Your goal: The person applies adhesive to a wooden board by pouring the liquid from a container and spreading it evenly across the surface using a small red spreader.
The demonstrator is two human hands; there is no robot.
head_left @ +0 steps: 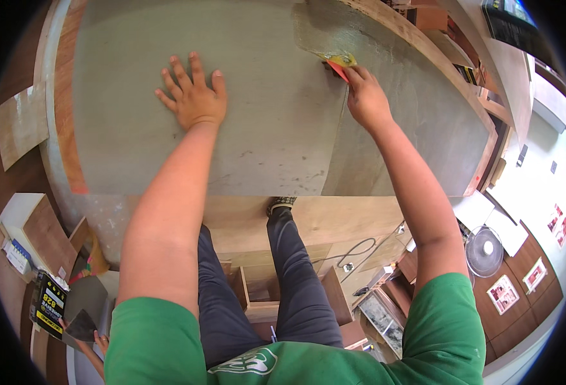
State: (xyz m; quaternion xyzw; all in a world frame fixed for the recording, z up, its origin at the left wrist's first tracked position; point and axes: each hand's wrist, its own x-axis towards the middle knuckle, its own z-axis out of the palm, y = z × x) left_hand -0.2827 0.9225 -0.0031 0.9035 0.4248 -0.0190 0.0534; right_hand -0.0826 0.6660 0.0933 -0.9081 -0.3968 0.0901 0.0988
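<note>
A large grey-green sheet [257, 135] lies flat before me, with wood along its left and curved far right edges. My left hand [198, 99] rests palm down on it, fingers spread and holding nothing. Farther right, my right hand [367, 101] grips a red spreader [338, 70], its edge against the sheet. Yellowish wet glue [337, 56] is gathered at the spreader. Beyond and right of it the surface looks darker and glossy, while the part under my left hand is paler and matte. My fingers partly cover the spreader.
At lower left, another person's hand [100, 343] is close to a dark triangular piece [82, 325], near a black-and-yellow can [50, 305]. A white-and-brown box [36, 228] stands above these. A fan [483, 250] stands at right. Wooden boxes [257, 289] lie around my legs.
</note>
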